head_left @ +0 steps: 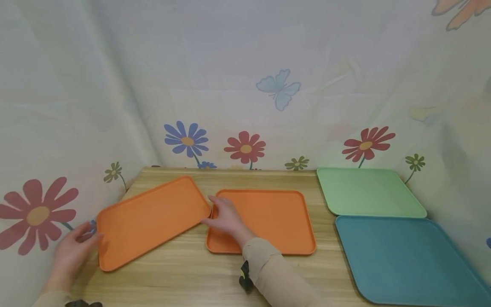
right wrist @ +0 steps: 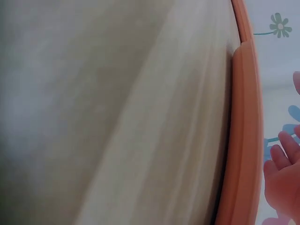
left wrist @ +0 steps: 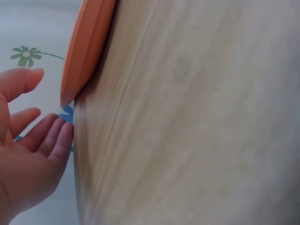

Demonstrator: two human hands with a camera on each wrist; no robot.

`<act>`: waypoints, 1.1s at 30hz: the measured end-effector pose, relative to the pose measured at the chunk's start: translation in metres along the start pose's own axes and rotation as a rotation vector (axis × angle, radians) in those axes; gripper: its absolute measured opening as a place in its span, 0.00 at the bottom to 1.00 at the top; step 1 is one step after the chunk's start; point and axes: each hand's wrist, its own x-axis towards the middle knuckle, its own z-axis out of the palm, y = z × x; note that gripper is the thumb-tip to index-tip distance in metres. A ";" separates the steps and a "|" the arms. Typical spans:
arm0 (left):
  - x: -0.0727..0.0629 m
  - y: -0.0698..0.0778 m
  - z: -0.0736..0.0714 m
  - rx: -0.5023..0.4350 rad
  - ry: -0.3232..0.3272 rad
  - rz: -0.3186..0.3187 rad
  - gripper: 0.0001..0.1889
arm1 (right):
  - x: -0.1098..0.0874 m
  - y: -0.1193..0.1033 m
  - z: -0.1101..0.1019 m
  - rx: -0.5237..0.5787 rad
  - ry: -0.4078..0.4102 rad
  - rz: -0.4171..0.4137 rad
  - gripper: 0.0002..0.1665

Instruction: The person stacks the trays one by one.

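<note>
Two orange trays lie on the wooden table in the head view. The left tray (head_left: pixel 153 224) is turned at a slant, its right corner right at the left edge of the middle tray (head_left: pixel 272 221), which lies squarely. My left hand (head_left: pixel 73 256) is at the left tray's left end, thumb and fingers apart and relaxed; the left wrist view has its fingers (left wrist: pixel 49 136) just off the tray's corner. Over the middle tray's left side reaches my right hand (head_left: pixel 228 217), fingers spread at the left tray's right end. Its fingers (right wrist: pixel 281 157) look loosely extended in the right wrist view.
On the right, a light green tray (head_left: pixel 370 192) lies at the back of the table, with a blue-teal tray (head_left: pixel 410 260) in front of it, their edges meeting. A flower-printed cloth (head_left: pixel 215 64) hangs behind and at both sides of the wooden table (head_left: pixel 184 273).
</note>
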 end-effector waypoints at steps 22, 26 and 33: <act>0.014 -0.023 -0.011 -0.048 -0.303 0.069 0.49 | 0.013 0.008 0.009 -0.127 -0.082 0.017 0.55; 0.012 -0.023 -0.012 -0.038 -0.354 0.063 0.50 | 0.013 0.007 0.011 -0.153 -0.094 0.013 0.55; 0.011 -0.022 -0.013 0.037 -0.360 0.029 0.51 | 0.011 0.005 0.012 -0.179 -0.112 0.024 0.56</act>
